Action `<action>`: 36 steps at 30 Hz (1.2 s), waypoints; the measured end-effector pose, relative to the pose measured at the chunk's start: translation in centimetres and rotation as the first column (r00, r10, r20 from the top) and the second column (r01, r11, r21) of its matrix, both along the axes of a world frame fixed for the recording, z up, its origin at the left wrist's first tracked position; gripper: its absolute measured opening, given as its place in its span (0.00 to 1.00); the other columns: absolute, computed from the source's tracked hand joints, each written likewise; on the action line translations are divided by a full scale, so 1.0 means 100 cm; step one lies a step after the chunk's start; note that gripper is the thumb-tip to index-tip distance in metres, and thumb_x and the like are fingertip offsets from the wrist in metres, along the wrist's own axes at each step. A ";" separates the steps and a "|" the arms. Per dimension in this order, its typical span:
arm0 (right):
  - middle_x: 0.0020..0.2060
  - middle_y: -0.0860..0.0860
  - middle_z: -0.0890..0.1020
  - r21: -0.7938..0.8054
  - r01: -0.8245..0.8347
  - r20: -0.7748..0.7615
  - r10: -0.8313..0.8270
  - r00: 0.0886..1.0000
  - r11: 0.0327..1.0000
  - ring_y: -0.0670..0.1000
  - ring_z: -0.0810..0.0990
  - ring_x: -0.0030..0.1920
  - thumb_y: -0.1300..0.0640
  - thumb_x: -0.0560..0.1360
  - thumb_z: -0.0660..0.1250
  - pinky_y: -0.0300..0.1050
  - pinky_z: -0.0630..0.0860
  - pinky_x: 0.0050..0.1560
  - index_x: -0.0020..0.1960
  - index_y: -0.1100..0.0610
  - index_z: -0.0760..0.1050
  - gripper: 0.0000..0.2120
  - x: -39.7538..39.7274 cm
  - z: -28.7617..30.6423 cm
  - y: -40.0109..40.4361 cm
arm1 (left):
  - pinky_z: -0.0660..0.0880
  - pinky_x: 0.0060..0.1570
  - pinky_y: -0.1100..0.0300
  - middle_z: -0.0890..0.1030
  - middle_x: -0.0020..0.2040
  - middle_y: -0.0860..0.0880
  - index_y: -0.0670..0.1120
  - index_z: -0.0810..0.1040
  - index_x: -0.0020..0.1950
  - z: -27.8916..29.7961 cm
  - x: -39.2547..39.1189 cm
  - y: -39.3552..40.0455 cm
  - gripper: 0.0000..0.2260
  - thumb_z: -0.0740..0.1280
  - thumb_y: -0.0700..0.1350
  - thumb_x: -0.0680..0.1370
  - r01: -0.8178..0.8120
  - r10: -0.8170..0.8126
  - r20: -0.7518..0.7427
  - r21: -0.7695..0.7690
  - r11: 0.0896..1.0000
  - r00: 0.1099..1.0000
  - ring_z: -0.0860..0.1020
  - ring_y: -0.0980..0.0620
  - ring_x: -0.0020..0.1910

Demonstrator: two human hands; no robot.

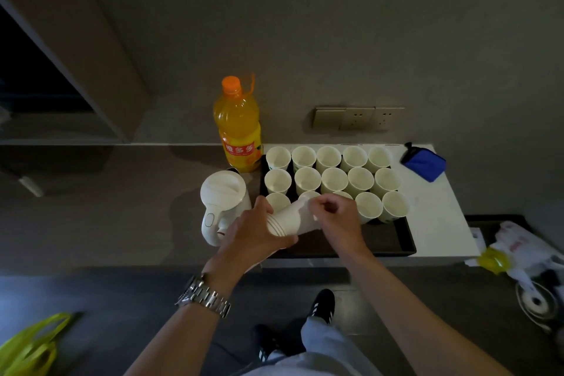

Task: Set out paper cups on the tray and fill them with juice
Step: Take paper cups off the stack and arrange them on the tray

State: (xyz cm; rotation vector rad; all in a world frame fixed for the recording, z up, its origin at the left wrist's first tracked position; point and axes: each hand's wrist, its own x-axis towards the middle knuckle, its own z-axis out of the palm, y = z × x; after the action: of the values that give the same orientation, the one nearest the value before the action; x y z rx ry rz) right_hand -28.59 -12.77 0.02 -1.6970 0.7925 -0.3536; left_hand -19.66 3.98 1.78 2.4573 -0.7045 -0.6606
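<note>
A black tray (389, 241) on the white counter holds several empty white paper cups (334, 178) standing upright in rows. My left hand (254, 232) grips a sideways stack of nested paper cups (294, 220) over the tray's near left corner. My right hand (337, 217) pinches the top end of that stack. An orange juice bottle (239, 128) with an orange cap stands upright just behind the tray's left end, closed.
A white electric kettle (221, 201) stands left of the tray, close to my left hand. A blue pouch (425, 162) lies at the counter's back right. Wall sockets (358, 117) sit behind. Plastic bags (518, 256) lie on the floor right; a green bag (29, 345) lower left.
</note>
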 end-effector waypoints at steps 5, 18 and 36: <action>0.38 0.38 0.81 -0.435 -0.028 -0.088 -0.011 0.996 0.900 0.39 0.79 0.41 0.53 0.75 0.73 0.38 0.77 0.41 0.43 0.49 0.80 0.02 -0.015 -0.015 -0.020 | 0.71 0.44 0.61 0.75 0.53 0.56 0.56 0.64 0.61 0.004 -0.004 -0.004 0.32 0.76 0.66 0.67 -0.008 0.007 0.019 0.023 1.000 1.000 0.76 0.55 0.53; 0.32 0.50 0.82 -0.825 -0.375 -0.309 0.216 0.926 0.424 0.53 0.80 0.32 0.60 0.64 0.80 0.45 0.76 0.33 0.37 0.55 0.81 0.08 -0.034 -0.077 -0.010 | 0.70 0.42 0.62 0.75 0.53 0.56 0.56 0.64 0.60 0.002 -0.002 -0.009 0.30 0.76 0.66 0.68 -0.010 0.010 0.007 0.024 1.000 1.000 0.75 0.55 0.51; 0.36 0.47 0.83 -0.759 -0.465 -0.411 0.219 0.885 0.455 0.50 0.81 0.40 0.57 0.71 0.75 0.48 0.76 0.46 0.40 0.52 0.81 0.03 -0.032 -0.117 -0.013 | 0.62 0.36 0.68 0.75 0.51 0.57 0.56 0.65 0.58 -0.001 0.005 -0.007 0.29 0.76 0.66 0.67 -0.035 0.035 0.001 0.051 0.998 0.999 0.73 0.56 0.49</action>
State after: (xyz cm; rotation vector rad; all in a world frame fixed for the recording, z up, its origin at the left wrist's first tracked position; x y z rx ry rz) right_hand -31.75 -14.10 -11.70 -2.8490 0.4073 -0.2339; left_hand -19.13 3.29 1.70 2.5101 -0.6509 -0.6733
